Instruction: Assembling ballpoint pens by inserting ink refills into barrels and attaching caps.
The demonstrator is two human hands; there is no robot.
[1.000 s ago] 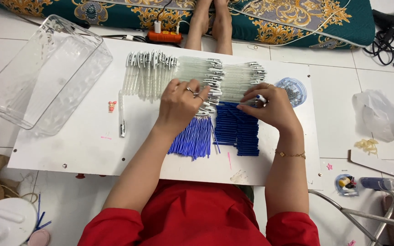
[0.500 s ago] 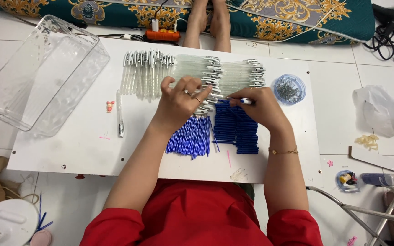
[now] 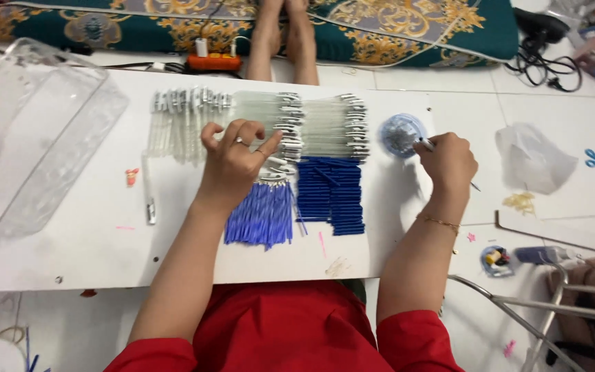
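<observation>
While pinched in the right hand (image 3: pixel 447 162) grip, thin pen refill (image 3: pixel 427 145) slanting toward the round dish (image 3: pixel 402 133); left hand (image 3: pixel 237 162) flat, ungripping.

board (image 3: pixel 70 248): box (image 3: pixel 36 138) left | pen rows (image 3: pixel 325 127) centre | small dish (image 3: pixel 402 134) right of rows

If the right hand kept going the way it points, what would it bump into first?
Probably the small round blue dish. The right hand holds a thin pen refill aimed up and left, and its tip is already at the dish's rim.
</observation>
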